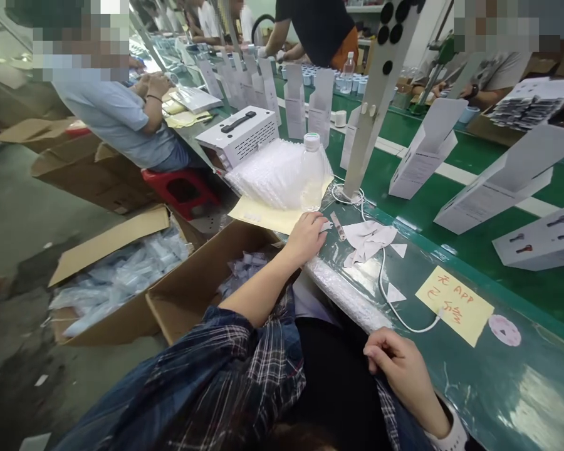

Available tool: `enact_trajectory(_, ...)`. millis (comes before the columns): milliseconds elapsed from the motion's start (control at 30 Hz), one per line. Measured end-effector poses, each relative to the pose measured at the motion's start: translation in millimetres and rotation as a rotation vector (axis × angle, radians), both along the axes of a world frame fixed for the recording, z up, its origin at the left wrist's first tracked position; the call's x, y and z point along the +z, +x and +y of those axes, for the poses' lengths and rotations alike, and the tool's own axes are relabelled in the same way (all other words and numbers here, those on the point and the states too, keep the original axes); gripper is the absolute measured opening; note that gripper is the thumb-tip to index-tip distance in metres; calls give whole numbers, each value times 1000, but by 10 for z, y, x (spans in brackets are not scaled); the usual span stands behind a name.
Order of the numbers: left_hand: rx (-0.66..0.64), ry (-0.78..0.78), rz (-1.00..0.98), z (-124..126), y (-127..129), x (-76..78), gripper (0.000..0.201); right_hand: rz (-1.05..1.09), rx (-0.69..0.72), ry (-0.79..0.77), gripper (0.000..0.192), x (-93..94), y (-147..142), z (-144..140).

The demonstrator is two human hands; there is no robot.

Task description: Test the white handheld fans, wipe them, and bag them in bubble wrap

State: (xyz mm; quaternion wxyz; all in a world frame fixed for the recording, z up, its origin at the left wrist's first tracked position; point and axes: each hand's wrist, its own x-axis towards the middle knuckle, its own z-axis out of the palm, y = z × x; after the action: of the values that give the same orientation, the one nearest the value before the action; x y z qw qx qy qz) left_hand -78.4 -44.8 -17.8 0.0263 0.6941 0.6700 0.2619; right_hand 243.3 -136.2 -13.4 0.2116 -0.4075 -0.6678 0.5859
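Fingers of your left hand [305, 238] curl loosely around a small white piece [326, 226] at the tabletop [498, 388] edge, at ten o'clock from your lap. It looks light and thin, likely flimsy, so pinch it by its near edge. Your right hand [404, 369] rests at the tabletop rim at five o'clock, fingers curled together, holding nothing visible. Crumpled paper scraps [369, 241] and a white cable [385, 294] lie just beside the piece at two o'clock; a water bottle [312, 172] stands at twelve, near enough to knock.
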Motion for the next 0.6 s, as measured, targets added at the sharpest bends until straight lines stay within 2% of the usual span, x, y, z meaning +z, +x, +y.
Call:
enact_trajectory(67,-37,-39,28,2,51,-6,34,-26,33,73,59,-46,-40,18)
enact_trajectory(133,-137,-80,54,41,201,15,35,-38,59,108,63,-80,-63,15)
enact_trajectory(200,-261,-146,111,135,411,76,43,-43,54,106,56,-96,-72,-11)
enact_trajectory(267,-360,-214,189,259,654,146,53,-44,39,79,41,-91,-65,-50)
enact_trajectory(333,-408,-273,242,363,903,179,56,-55,36,33,50,-77,-40,-93)
enact_trajectory(400,-417,-307,248,415,1114,153,53,-82,36,-18,56,-64,-4,-133)
enact_trajectory(467,-432,-329,245,424,1241,86,53,-116,37,-48,51,-61,28,-165)
enact_trajectory(600,-484,-318,224,427,1241,-25,64,-171,69,-82,46,-71,50,-196)
